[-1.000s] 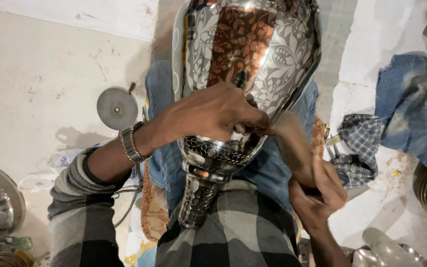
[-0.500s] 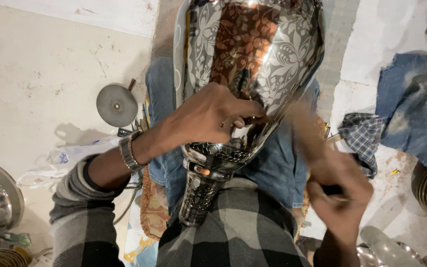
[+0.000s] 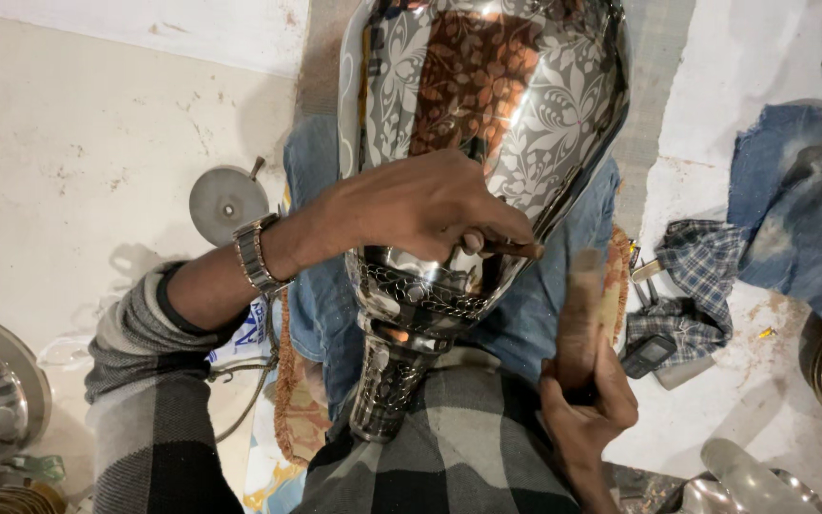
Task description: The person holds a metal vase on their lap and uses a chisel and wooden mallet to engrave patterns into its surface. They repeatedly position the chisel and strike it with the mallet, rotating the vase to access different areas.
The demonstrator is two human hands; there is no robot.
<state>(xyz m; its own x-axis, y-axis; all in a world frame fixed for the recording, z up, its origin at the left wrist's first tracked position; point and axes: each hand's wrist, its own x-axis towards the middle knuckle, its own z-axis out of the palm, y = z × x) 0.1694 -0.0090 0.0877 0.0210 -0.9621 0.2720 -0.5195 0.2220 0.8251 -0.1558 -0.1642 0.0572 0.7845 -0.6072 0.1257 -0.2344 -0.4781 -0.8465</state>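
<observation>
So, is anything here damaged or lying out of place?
Nothing looks damaged. The engraved metal vase lies across the lap, the left hand pressing a small chisel on it. The right hand holds a blurred wooden stick. Cloths lie crumpled on the floor.

Head camera, looking steeply down, close

Small dark handheld device with a screen (image 3: 648,354) lying on the floor at right, just below a checked cloth (image 3: 692,276), touching its lower edge; rectangular, screen grey and unlit (details too small to tell). White printed wrapper with blue marks (image 3: 243,335) at left, partly hidden under the striped sleeve (image 3: 135,381).
</observation>
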